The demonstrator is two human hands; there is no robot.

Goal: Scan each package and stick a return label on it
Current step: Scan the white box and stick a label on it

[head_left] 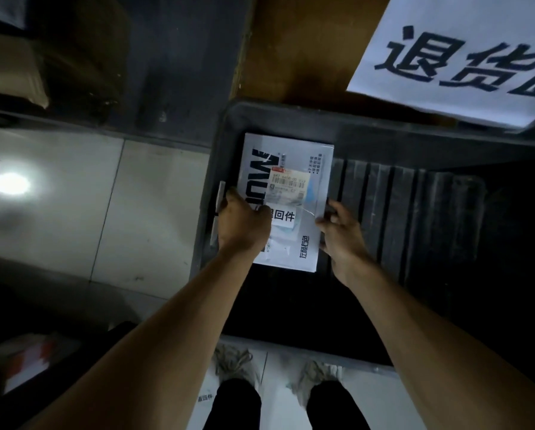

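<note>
Dim warehouse floor of pale glossy tiles (74,212) fills the left of the frame, with a bright light reflection at middle left. At centre, a dark plastic bin (415,212) with a ribbed bottom sits on the floor. Inside it, against the bin's left wall, lies a white package (291,169) printed with large black letters. On its top face are a shipping label with barcode (288,184) and, just below it, a white return label (283,216) with black Chinese characters. The left hand (243,225) curls over the package's left edge, thumb lying on the return label. The right hand (340,234) grips the package's right edge with bent fingers. In the upper right, a white sign (461,57) with big black characters hangs over the bin. Two shoes (238,363) show at bottom centre.
</note>
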